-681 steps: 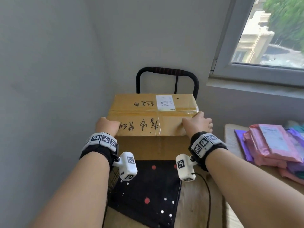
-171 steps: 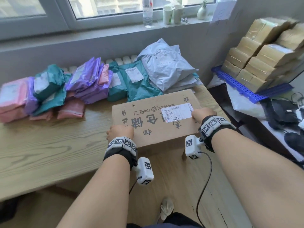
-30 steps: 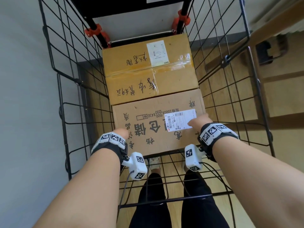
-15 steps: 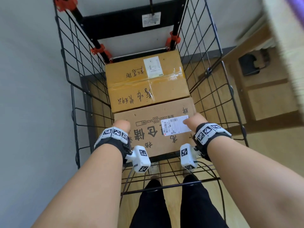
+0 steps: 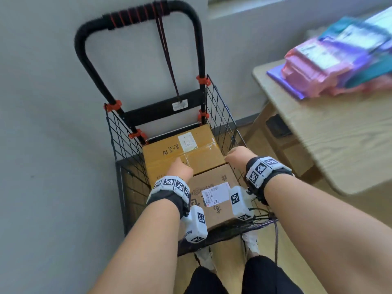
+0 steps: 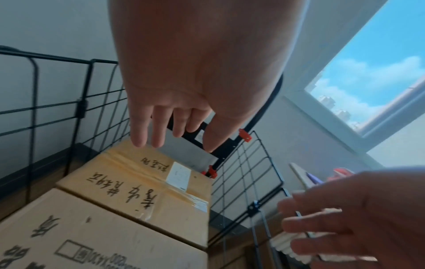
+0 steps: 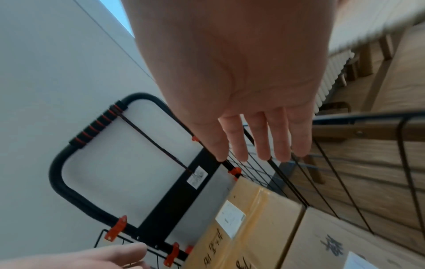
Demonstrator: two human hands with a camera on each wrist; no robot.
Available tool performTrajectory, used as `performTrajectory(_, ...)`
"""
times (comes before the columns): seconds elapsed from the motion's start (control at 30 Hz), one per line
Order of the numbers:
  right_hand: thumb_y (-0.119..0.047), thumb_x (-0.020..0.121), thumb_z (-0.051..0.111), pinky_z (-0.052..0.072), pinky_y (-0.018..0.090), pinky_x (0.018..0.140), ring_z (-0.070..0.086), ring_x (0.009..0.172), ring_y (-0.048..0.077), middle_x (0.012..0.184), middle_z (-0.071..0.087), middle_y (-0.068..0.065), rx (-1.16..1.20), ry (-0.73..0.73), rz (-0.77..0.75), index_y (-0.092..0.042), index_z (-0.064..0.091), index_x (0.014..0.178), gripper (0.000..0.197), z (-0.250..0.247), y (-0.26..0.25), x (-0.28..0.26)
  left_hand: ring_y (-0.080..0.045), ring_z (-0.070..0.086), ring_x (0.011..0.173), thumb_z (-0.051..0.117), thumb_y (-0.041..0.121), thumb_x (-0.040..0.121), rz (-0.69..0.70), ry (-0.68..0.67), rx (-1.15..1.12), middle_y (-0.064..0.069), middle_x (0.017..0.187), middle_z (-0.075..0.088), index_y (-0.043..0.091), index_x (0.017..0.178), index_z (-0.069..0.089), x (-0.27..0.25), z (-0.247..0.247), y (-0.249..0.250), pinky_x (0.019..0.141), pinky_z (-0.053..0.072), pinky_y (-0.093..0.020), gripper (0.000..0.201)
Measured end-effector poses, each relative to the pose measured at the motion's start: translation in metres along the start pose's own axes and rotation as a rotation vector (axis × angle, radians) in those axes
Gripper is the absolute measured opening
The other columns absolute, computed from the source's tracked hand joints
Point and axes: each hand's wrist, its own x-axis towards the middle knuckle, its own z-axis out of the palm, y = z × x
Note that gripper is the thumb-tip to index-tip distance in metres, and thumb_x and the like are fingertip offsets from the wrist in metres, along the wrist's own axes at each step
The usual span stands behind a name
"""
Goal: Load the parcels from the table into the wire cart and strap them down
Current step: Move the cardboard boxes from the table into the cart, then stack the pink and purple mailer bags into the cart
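Two cardboard boxes lie side by side in the black wire cart (image 5: 220, 107): a yellowish taped box (image 5: 182, 153) at the far end and a brown printed box (image 5: 214, 194) nearer me. My left hand (image 5: 180, 169) hovers above the seam between them, fingers straight and empty (image 6: 147, 134). My right hand (image 5: 238, 155) hangs over the cart's right side, fingers extended, holding nothing (image 7: 264, 143). A dark red strap (image 5: 167, 58) runs from the padded handle (image 5: 146, 13) down to the cart's back bar.
A wooden table (image 5: 339, 132) stands to the right with pink, purple and teal mailer bags (image 5: 331, 62) stacked on it. A grey wall runs along the left and behind the cart. My legs and shoes are just before the cart's near edge.
Both hands have let go of the brown box and lifted off it. My view has tilted up, bringing the handle, strap and table into sight.
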Motion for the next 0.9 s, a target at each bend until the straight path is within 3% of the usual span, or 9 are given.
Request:
performTrajectory(0.07, -0.020, 0.094, 0.052, 0.050, 0.033, 0.090, 0.061, 0.106, 0.026, 0.116, 0.065, 0.011, -0.020, 0.029, -0.011, -0.005, 0.065, 0.115, 0.030, -0.020, 0.009, -0.013, -0.028, 0.052, 0.123, 0.041, 0.006, 0.094, 0.060, 0.004, 0.009, -0.011, 0.150, 0.036, 0.013, 0.151, 0.020, -0.016, 0.004, 0.020, 0.096, 0.050, -0.038, 0.061)
performTrajectory(0.13, -0.020, 0.094, 0.052, 0.050, 0.036, 0.095, 0.062, 0.107, 0.027, 0.115, 0.065, 0.012, -0.008, 0.068, -0.025, -0.003, 0.065, 0.115, 0.030, -0.042, 0.022, -0.024, -0.025, 0.061, 0.106, 0.040, 0.007, 0.093, 0.120, 0.004, 0.032, -0.012, 0.134, 0.050, 0.012, 0.149, 0.026, -0.030, 0.009, 0.040, 0.081, 0.054, -0.032, 0.057)
performTrajectory(0.17, -0.020, 0.095, 0.051, 0.050, 0.037, 0.096, 0.062, 0.107, 0.028, 0.115, 0.066, 0.012, -0.015, 0.087, -0.035, -0.003, 0.066, 0.115, 0.031, -0.053, 0.028, -0.029, -0.025, 0.062, 0.103, 0.040, 0.007, 0.093, 0.142, 0.008, 0.048, -0.011, 0.128, 0.054, 0.013, 0.148, 0.028, -0.037, 0.012, 0.050, 0.079, 0.054, -0.032, 0.056)
performTrajectory(0.23, -0.019, 0.093, 0.051, 0.049, 0.037, 0.097, 0.062, 0.107, 0.028, 0.116, 0.067, 0.012, -0.024, 0.130, -0.042, -0.003, 0.068, 0.112, 0.030, -0.077, 0.045, -0.035, -0.027, 0.059, 0.108, 0.038, 0.008, 0.092, 0.173, 0.021, 0.099, -0.012, 0.130, 0.052, 0.013, 0.147, 0.028, -0.054, 0.017, 0.072, 0.089, 0.053, -0.037, 0.056)
performTrajectory(0.33, -0.014, 0.090, 0.053, 0.049, 0.036, 0.096, 0.062, 0.108, 0.028, 0.116, 0.067, 0.014, 0.012, 0.190, -0.035, -0.003, 0.069, 0.110, 0.028, -0.113, 0.073, -0.041, -0.030, 0.047, 0.127, 0.037, 0.006, 0.092, 0.227, 0.037, 0.138, -0.012, 0.147, 0.038, 0.012, 0.148, 0.027, -0.074, 0.032, 0.107, 0.101, 0.045, -0.037, 0.057)
performTrajectory(0.43, -0.014, 0.091, 0.054, 0.049, 0.034, 0.096, 0.058, 0.115, 0.031, 0.122, 0.063, 0.016, 0.034, 0.194, -0.053, -0.001, 0.064, 0.118, 0.032, -0.145, 0.106, -0.044, -0.030, 0.046, 0.129, 0.039, 0.010, 0.093, 0.247, 0.085, 0.162, -0.011, 0.147, 0.039, 0.013, 0.146, 0.032, -0.085, 0.052, 0.143, 0.102, 0.042, -0.038, 0.054)
performTrajectory(0.53, -0.013, 0.087, 0.061, 0.049, 0.029, 0.077, 0.061, 0.102, 0.029, 0.110, 0.065, 0.013, 0.056, 0.197, -0.061, -0.001, 0.067, 0.106, 0.023, -0.173, 0.142, -0.049, -0.032, 0.050, 0.125, 0.041, 0.011, 0.090, 0.240, 0.100, 0.141, -0.012, 0.142, 0.045, 0.011, 0.141, 0.040, -0.098, 0.079, 0.182, 0.103, 0.044, -0.040, 0.051)
performTrajectory(0.7, -0.014, 0.095, 0.052, 0.046, 0.035, 0.095, 0.058, 0.115, 0.033, 0.122, 0.063, 0.019, 0.067, 0.209, -0.064, 0.004, 0.062, 0.119, 0.032, -0.225, 0.210, -0.045, -0.031, 0.042, 0.133, 0.039, 0.008, 0.091, 0.239, 0.079, 0.147, -0.011, 0.148, 0.038, 0.011, 0.146, 0.033, -0.120, 0.138, 0.247, 0.107, 0.037, -0.038, 0.056)
performTrajectory(0.9, -0.018, 0.092, 0.056, 0.047, 0.031, 0.086, 0.061, 0.107, 0.030, 0.118, 0.065, 0.014, 0.084, 0.242, -0.010, -0.003, 0.064, 0.118, 0.031, -0.271, 0.279, -0.035, -0.030, 0.047, 0.128, 0.041, 0.014, 0.092, 0.281, 0.062, 0.149, -0.011, 0.143, 0.044, 0.012, 0.139, 0.042, -0.135, 0.197, 0.302, 0.104, 0.041, -0.037, 0.047)
